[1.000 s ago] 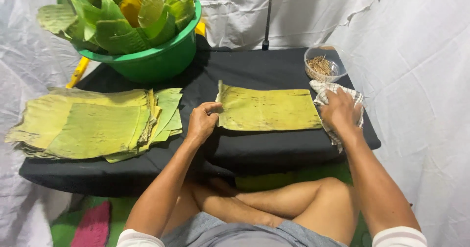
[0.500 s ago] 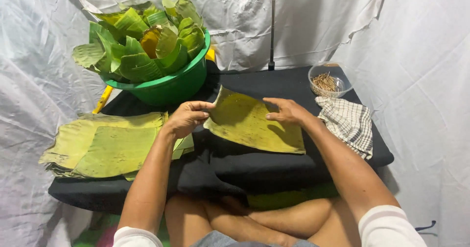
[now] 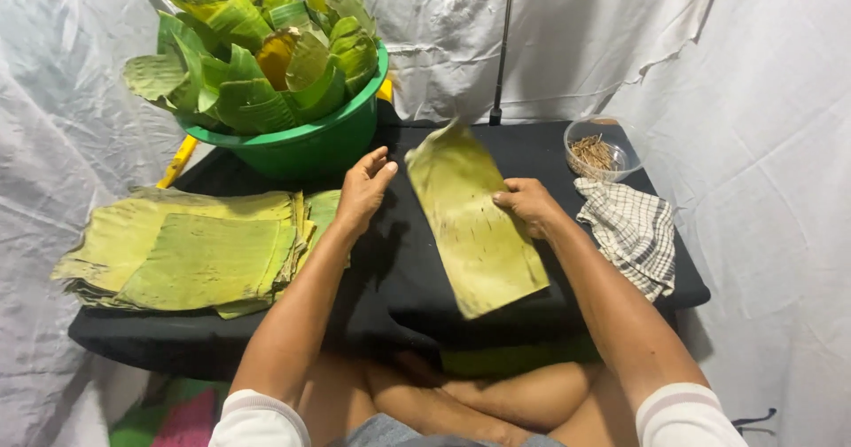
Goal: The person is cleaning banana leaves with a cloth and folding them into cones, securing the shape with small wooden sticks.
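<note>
Right hand (image 3: 530, 204) pinches the leaf (image 3: 474, 221) along its right edge, fingers curled over the top face, thumb hidden under it, so the grip is closed on the leaf. The leaf is a long yellow-green strip, lifted and tilted over the middle of the table (image 3: 399, 278), far end up near the back edge, near end hanging past the front edge; one-sided hold seems to be what lets it swing. Left hand (image 3: 363, 192) is just left of the leaf, palm turned in, fingers loosely spread, holding nothing; whether a fingertip touches the leaf edge I cannot tell. It looks posed to steady or catch the strip. Stack (image 3: 191, 247) of flat cut leaves lies at the left end of the table, edges roughly squared, overhanging the left edge a bit, within easy reach of the left hand. Green tub (image 3: 306, 150) sits at the back left corner, packed with folded leaves standing upright. Clear bowl (image 3: 596, 150) of thin sticks sits at the back right corner, checked cloth (image 3: 634, 234) just in front of it along the right edge, both on the right-hand side. White sheeting hangs all around behind.
</note>
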